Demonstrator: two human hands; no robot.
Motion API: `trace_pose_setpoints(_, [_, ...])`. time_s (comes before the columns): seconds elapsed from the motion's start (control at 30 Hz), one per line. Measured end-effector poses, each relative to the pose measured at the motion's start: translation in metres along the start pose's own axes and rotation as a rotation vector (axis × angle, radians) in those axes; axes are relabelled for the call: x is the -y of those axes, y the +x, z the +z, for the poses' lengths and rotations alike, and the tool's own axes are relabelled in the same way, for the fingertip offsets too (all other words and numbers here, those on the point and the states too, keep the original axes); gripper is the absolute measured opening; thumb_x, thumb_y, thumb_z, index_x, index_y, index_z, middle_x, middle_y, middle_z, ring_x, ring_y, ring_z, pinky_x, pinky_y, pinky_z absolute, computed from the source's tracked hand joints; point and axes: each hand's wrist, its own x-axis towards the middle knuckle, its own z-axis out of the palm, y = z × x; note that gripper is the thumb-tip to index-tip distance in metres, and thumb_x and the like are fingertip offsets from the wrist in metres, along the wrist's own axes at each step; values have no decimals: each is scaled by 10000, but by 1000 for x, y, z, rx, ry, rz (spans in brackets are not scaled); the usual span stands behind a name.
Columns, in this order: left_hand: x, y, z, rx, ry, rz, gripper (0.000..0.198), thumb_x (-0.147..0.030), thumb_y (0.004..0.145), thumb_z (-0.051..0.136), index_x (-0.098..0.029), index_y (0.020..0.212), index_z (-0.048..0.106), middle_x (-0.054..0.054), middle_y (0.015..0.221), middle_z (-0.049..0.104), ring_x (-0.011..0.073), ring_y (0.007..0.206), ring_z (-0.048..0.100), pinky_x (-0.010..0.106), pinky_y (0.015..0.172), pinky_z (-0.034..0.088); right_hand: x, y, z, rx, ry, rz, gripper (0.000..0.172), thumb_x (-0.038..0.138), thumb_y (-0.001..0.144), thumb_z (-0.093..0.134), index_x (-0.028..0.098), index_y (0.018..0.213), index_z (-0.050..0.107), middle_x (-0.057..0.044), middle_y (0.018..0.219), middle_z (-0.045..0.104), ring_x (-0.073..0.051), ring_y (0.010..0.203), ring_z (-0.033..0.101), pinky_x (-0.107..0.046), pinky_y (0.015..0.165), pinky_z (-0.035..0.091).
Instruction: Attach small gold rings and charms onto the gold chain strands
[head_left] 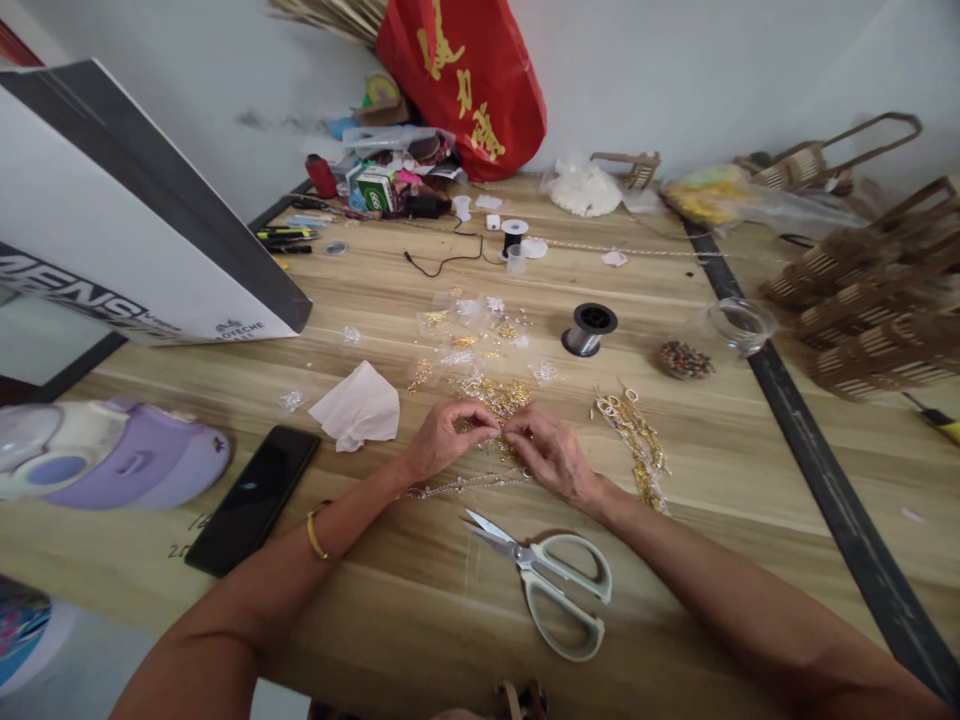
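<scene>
from my remote seat i see the left hand (pixel 456 440) with thumb and forefinger pressed together, meeting the right hand (pixel 553 455), whose fingertips are bunched in a pinch too; i cannot tell what, if anything, sits between them; the heap of gold and silvery pieces (pixel 508 397) lies on the table (pixel 360 620) under and just beyond the fingertips, and a silvery chain (pixel 457 487) lies nearer me; i judge a tiny piece could slip from a loose pinch and be lost in the heap; a dragging wrist could snag the chain; the scissors (pixel 517 552) lie with blades parted, so a hand drawn back carelessly could meet the points; knuckles cover part of the heap, and the chain's right end is lost near the right hand; the purple-and-white object (pixel 154 465) is cut off at the left edge; dark shapes at the bottom edge i cannot name.
</scene>
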Motion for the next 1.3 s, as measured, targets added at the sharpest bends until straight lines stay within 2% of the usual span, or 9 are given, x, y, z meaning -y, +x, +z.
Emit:
trace_pose_setpoints(0.27, [3,5,-16,43,90,-18,123,-251,782,633,-132,773,665,49,791,684,148,758,609,273,745,470,-1,-1,0,-37,-19,34,115,233,927,447,185,895,546,-42,773,573,-153,702,536,-279,658,442])
trace_pose_setpoints(0.4, [4,9,-29,130,228,-48,99,-228,772,635,-143,762,684,44,779,682,144,724,606,269,712,471,-3,-2,1,-52,-15,67,108,237,918,458,187,894,552,-40,772,581,-151,694,545,-275,648,447])
trace_pose_setpoints(0.57, [3,12,-40,199,419,-13,82,-198,778,621,-164,748,689,30,773,669,147,752,598,268,729,451,-5,-3,2,-69,-27,89,101,232,908,472,182,890,558,-33,750,574,-143,674,538,-263,624,438])
trace_pose_setpoints(0.8, [11,14,-51,204,444,-62,109,-216,789,604,-162,808,696,40,808,678,141,733,601,264,705,461,-5,-1,2,-108,-20,117,105,226,908,468,180,872,556,-29,755,571,-142,682,535,-258,626,434])
trace_pose_setpoints(0.93, [12,15,-48,176,436,-54,116,-226,796,601,-159,815,693,44,806,686,144,729,605,270,703,466,-5,0,2,-105,-25,122,103,216,908,461,181,887,555,-35,765,573,-145,682,533,-266,631,438])
trace_pose_setpoints(1.03, [11,14,-39,155,442,5,109,-215,802,602,-158,820,693,47,811,687,148,743,607,274,717,466,-5,0,2,-98,-30,134,99,217,906,462,182,898,554,-37,765,574,-146,676,534,-267,626,438])
trace_pose_setpoints(1.2, [11,11,-20,205,501,159,134,-206,839,565,-168,846,693,56,823,668,164,795,593,291,754,449,-4,1,1,-89,-24,142,103,219,909,453,187,882,547,-38,769,579,-142,666,536,-263,618,440])
trace_pose_setpoints(1.3, [12,9,-13,247,547,200,184,-214,876,509,-168,861,687,57,832,646,168,825,579,297,787,442,-5,1,1,-92,-29,138,108,223,909,450,186,883,548,-36,759,574,-143,660,535,-262,612,440])
